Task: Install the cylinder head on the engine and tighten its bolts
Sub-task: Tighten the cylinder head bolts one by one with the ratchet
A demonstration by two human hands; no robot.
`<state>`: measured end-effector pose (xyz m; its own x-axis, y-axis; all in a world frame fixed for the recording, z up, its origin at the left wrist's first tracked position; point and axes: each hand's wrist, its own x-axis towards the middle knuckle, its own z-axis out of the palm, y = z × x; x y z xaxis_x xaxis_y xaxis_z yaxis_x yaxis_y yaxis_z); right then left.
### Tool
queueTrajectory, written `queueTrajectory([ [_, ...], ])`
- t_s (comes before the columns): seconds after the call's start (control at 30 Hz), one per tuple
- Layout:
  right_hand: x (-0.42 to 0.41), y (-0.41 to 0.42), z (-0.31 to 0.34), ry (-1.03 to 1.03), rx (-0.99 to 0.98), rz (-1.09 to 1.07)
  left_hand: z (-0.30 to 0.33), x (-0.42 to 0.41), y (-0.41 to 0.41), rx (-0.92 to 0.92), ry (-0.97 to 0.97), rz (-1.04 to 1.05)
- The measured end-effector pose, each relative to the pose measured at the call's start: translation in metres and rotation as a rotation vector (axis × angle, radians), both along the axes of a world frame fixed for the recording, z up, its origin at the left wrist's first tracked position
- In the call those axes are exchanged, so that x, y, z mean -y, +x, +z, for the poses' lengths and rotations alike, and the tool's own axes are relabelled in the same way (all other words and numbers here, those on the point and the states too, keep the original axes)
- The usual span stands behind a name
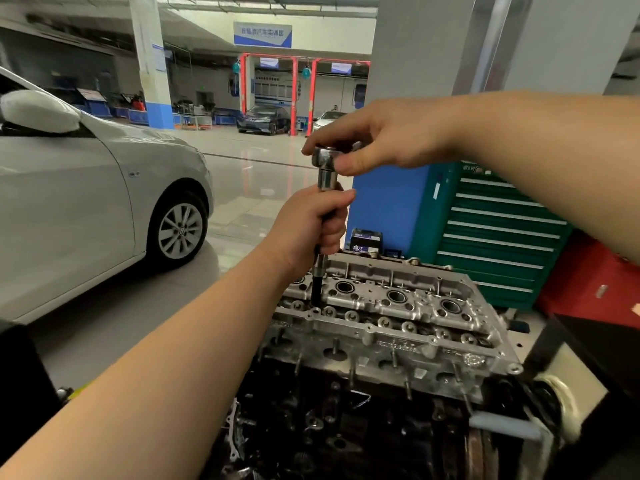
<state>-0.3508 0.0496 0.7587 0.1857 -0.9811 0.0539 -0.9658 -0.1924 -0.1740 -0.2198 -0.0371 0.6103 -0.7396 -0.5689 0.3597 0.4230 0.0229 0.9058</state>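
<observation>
A silver aluminium cylinder head [388, 320] lies on top of the dark engine block [346, 427]. A long black extension bar [317, 289] stands upright with its lower end in a bolt hole at the head's left end. My left hand [308, 230] grips the bar's upper shaft. Above it, my right hand [377, 140] holds the chrome ratchet head [325, 161] on top of the bar, with the thumb pressed against its side. The ratchet's handle is hidden under my right palm.
A white car [86, 188] is parked at the left. Behind the engine stand a green drawer tool cabinet [498, 230], a blue panel [388, 202] and a red box [595, 282]. A small battery box [365, 240] sits by the head's far edge.
</observation>
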Motion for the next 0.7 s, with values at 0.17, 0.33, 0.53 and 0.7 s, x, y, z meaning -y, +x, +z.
queueTrajectory([
  [0.17, 0.012, 0.021, -0.022, -0.27, -0.243, -0.19, 0.003, -0.006, -0.001, 0.027, -0.055, 0.384],
  [0.33, 0.007, 0.027, -0.05, -0.482, -0.325, -0.249, 0.002, -0.013, -0.005, 0.008, -0.048, 0.348],
  [0.53, 0.003, -0.005, -0.029, -0.131, 0.06, 0.048, 0.005, -0.007, -0.003, 0.025, 0.001, 0.145],
  [0.7, 0.004, -0.012, -0.036, -0.16, 0.024, 0.073, 0.006, -0.003, 0.003, 0.049, 0.006, 0.022],
])
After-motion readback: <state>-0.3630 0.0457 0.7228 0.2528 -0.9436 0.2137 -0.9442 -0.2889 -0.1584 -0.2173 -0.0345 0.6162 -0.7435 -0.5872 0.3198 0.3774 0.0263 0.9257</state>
